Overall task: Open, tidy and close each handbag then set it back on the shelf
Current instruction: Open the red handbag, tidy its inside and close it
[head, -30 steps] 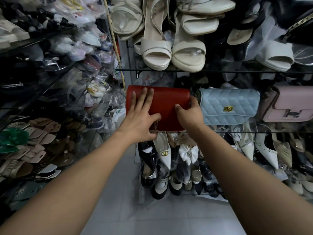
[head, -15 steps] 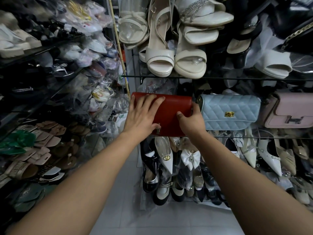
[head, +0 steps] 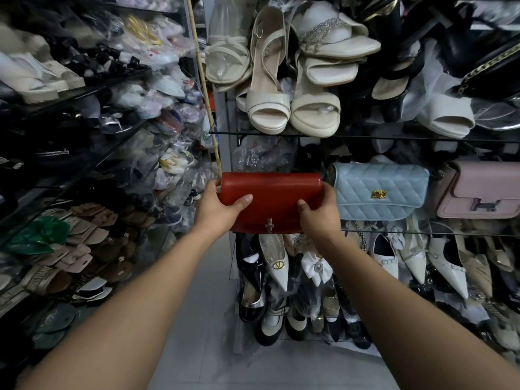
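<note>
A red handbag [head: 275, 197] with a small metal clasp on its flap stands at the left end of a glass shelf [head: 455, 235]. My left hand [head: 222, 209] grips its left end, thumb across the front and fingers behind. My right hand [head: 319, 213] grips its right end the same way. The flap looks closed. To the right on the same shelf stand a light blue quilted handbag [head: 378, 190] and a pink handbag [head: 484, 190] with an H clasp.
Cream heeled sandals [head: 284, 102] crowd the glass shelf above. White and black shoes [head: 281, 274] hang below the bags. Racks of bagged sandals [head: 84, 243] fill the left side. A grey tiled floor [head: 202, 333] runs between the racks.
My left hand slid from lying flat on the bag's front to gripping its left end. The metal clasp is now uncovered. My right hand stays at the right end.
</note>
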